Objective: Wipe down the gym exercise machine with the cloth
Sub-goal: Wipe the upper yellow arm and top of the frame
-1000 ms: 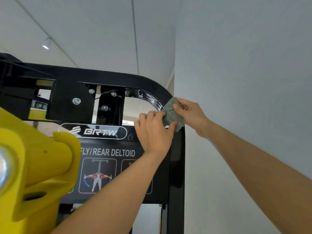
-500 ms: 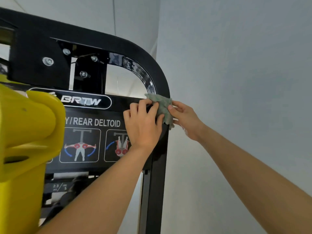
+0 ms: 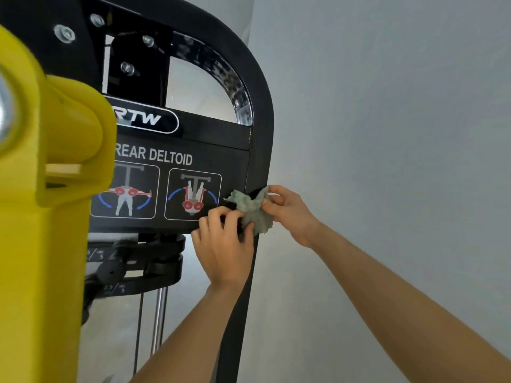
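1. A plain pale grey wall [image 3: 387, 134] fills the right side of your view. The black steel frame [image 3: 262, 120] of the gym machine stands in front of it, curving over at the top corner and running down as a right upright.
2. The crumpled pale green cloth [image 3: 254, 214] lies against that right upright. It is level with the bottom edge of the black instruction panel [image 3: 232, 161], just beside the panel's lower right corner.
3. Your left hand [image 3: 224, 244] reaches up from below with its back toward you. Its fingers [image 3: 213, 217] are curled at the panel's bottom edge, and the thumb presses into the lower left part of the cloth, gripping it.
4. Your right hand [image 3: 289, 214] comes in from the wall side. Its thumb and forefinger pinch the cloth's right edge, and the other fingers are curled underneath.
5. The panel reads "REAR DELTOID" in white above two exercise diagrams. An oval logo above it ends in "RTW".
6. A bright yellow moulded machine arm [image 3: 49, 189] fills the left edge of your view, close and blurred. It covers the panel's left part.
7. Below the panel sits the black weight stack [image 3: 154, 252], with a chrome guide rod [image 3: 159, 319] dropping from it and a thin black cable [image 3: 138, 327] just beside the rod.
8. Silver bolts [image 3: 64, 33] dot the black bracket at the top left.
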`<state>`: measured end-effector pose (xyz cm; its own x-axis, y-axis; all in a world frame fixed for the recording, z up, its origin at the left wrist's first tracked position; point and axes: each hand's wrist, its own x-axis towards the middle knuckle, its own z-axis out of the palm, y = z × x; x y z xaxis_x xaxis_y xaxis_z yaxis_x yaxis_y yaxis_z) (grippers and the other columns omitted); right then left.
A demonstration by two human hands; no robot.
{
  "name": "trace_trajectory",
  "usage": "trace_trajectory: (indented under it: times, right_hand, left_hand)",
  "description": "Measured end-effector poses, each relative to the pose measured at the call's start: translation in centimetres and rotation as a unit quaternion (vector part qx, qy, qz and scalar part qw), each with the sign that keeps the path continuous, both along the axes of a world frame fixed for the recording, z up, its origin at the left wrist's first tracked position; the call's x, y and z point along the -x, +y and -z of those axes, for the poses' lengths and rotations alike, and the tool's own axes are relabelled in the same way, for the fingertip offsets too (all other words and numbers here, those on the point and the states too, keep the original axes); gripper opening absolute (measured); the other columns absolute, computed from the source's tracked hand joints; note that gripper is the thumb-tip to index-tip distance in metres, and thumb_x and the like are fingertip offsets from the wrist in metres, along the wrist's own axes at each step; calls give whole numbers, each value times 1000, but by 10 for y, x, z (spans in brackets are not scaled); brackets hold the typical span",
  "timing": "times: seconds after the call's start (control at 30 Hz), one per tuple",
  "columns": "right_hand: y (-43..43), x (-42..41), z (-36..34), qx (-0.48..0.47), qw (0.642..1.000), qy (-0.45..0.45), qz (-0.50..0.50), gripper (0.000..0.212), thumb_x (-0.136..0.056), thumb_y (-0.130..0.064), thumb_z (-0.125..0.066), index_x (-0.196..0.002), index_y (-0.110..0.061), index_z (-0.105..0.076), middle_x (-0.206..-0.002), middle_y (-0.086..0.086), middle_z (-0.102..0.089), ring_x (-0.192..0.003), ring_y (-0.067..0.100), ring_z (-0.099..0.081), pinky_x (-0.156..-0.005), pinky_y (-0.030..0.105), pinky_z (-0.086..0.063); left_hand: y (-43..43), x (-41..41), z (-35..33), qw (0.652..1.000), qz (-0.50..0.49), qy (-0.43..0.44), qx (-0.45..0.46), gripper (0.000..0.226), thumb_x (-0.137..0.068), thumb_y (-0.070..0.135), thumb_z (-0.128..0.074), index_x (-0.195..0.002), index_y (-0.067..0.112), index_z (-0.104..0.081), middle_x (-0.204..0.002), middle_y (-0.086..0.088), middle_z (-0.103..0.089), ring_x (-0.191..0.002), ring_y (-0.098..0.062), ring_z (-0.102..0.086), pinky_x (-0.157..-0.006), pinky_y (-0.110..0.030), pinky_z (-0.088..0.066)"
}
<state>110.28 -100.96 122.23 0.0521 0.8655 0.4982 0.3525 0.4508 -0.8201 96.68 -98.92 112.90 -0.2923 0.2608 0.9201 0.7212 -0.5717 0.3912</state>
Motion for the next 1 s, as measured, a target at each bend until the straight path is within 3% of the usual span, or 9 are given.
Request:
trace_trajectory:
  times: [0.13,0.23,0.33,0.4,0.5,0.57,0.77,1.0]
  right_hand:
    - [-3,6,13,9,999,-4,35,28,-97,-13,-65,-125,-12,-61,-115,10,-73,-105,25,-70,-86,33,-59]
    - [-5,11,18,14,998,-3,59,26,-95,-14,-68,-120,-13,-63,-113,12,-72,-101,25,-71,-74,25,-58]
    - [-9,13,19,16,997,-21,75,26,-93,-17,-71,-117,-12,-64,-108,11,-73,-94,23,-72,-68,21,-58]
    - [-11,12,17,19,996,-39,79,24,-92,-17,-72,-114,-12,-65,-104,11,-74,-90,22,-73,-69,23,-59]
    - [-10,10,10,29,994,-65,78,25,-92,-19,-72,-114,-12,-65,-104,11,-74,-96,26,-72,-85,35,-60]
    - [-9,7,8,31,994,-71,71,27,-91,-22,-74,-115,-13,-66,-107,9,-73,-100,25,-71,-91,39,-59]
    - [-6,2,24,18,999,30,12,20,-94,-23,-70,-113,-18,-69,-104,0,-77,-98,19,-73,-81,31,-61]
    - [-7,2,70,17,997,74,7,18,-100,-24,-62,-116,-20,-70,-107,-5,-76,-101,14,-72,-79,27,-60]
  left_hand:
    - [-12,2,26,989,88,-113,40,37,-72,30,-88,-91,25,-58,-93,8,-58,-84,-14,-51,-71,-28,-36]
    - [-25,3,40,978,131,-161,9,33,-75,30,-86,-87,25,-55,-87,9,-57,-80,-12,-50,-66,-34,-46]
    - [-33,1,47,977,155,-129,-70,21,-81,24,-80,-96,17,-66,-98,2,-63,-90,-17,-56,-75,-35,-51]
    - [-35,-5,45,979,160,-61,-113,28,-86,16,-77,-113,14,-71,-116,-1,-65,-104,-20,-59,-86,-32,-51]
    - [-28,-14,39,981,146,54,-112,41,-94,10,-68,-135,13,-65,-136,-5,-62,-120,-23,-58,-96,-36,-51]
    - [-19,-17,41,985,131,76,-77,46,-95,10,-66,-140,10,-60,-142,-6,-59,-124,-25,-57,-96,-42,-52]
    - [-10,-25,53,992,119,19,-38,50,-95,13,-62,-144,8,-55,-142,-9,-57,-129,-30,-52,-104,-44,-49]
    - [-14,-28,72,982,171,-77,-1,39,-94,10,-69,-132,4,-63,-131,-12,-61,-119,-25,-59,-94,-44,-55]
